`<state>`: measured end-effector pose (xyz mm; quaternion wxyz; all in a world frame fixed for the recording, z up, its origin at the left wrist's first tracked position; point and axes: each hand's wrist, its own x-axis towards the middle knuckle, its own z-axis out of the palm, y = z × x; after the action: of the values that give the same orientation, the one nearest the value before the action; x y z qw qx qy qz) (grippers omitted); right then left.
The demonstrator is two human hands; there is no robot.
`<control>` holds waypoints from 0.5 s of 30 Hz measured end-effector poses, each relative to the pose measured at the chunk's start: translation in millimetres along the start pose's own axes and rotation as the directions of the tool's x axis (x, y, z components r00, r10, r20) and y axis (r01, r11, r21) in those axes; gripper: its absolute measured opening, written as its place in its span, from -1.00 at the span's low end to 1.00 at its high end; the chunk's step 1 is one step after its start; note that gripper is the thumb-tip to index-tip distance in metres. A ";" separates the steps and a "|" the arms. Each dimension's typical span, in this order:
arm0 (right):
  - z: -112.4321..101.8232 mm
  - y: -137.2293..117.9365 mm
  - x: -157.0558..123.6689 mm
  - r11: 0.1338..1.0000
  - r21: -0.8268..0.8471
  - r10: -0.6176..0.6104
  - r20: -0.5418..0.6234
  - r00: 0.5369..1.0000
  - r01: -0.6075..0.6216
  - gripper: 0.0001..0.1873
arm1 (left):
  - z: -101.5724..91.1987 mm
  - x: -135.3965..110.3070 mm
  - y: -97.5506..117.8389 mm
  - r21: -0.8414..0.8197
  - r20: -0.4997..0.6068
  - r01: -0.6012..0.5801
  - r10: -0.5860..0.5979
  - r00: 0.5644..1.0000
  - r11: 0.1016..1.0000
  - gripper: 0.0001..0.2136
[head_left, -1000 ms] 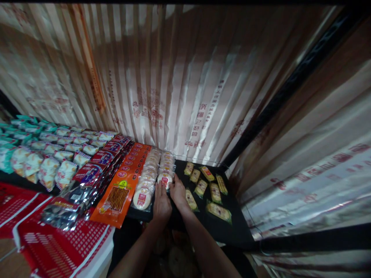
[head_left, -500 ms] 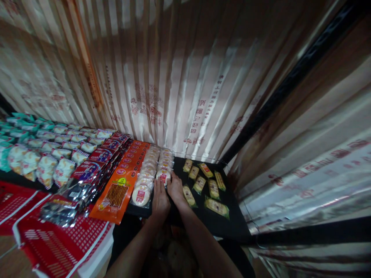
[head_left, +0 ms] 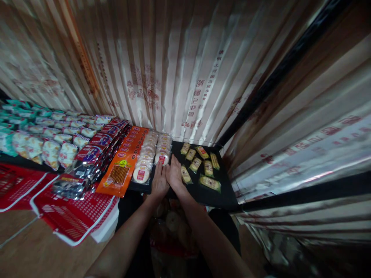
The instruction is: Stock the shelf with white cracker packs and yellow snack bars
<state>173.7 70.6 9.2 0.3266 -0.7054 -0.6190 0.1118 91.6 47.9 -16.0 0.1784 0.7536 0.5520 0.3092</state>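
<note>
Hands point(head_left: 159, 183), 2, at 1 of 2 cracker rows point(head_left: 161, 157), grip unclear; 8 yellow packets point(head_left: 196, 165) alongside.

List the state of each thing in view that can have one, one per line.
Left hand, fingers extended, tips at the shorter cracker row
Right hand, fingers extended, beside the left
Round crackers, wrapped, overlapping in two rows
Yellow packets, wrapped, spread out
Orange packaging, window side up
White packets, arranged in rows
Red baskets, side by side
Curtain, hanging in folds
</note>
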 end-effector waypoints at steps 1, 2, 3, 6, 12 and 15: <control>-3.4 0.7 -9.2 0.999 0.020 -0.039 -0.015 0.999 0.039 -0.43 | -2.5 -5.3 3.2 -0.002 0.004 0.000 0.000 1.000 1.000 -0.63; -7.2 1.8 -19.5 0.996 0.040 -0.075 -0.025 0.997 0.076 -0.44 | -4.3 -11.9 6.2 -0.003 0.004 0.000 0.000 1.000 1.000 -0.66; -11.2 3.5 -30.6 0.993 0.058 -0.104 -0.032 0.994 0.106 -0.46 | -5.2 -19.8 9.2 -0.008 0.005 -0.008 0.008 1.000 1.000 -0.69; -23.7 13.0 -66.8 0.980 0.112 -0.161 -0.042 0.986 0.165 -0.50 | -3.0 -48.7 17.1 -0.052 0.048 -0.094 0.097 0.994 0.994 -0.77; -43.2 51.6 -138.9 0.966 0.174 -0.206 0.086 0.975 0.189 -0.58 | 19.4 -108.9 26.9 -0.158 0.231 -0.121 0.156 0.960 0.980 -0.74; -44.9 71.0 -163.9 0.995 0.058 -0.095 0.181 0.979 0.086 -0.57 | 33.8 -130.2 26.8 -0.163 0.339 -0.175 0.221 0.914 0.971 -0.70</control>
<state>221.6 -100.5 -39.6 0.2906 -0.6549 -0.6748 0.1768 107.4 -81.2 -60.0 0.2911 0.8359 0.4102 0.2196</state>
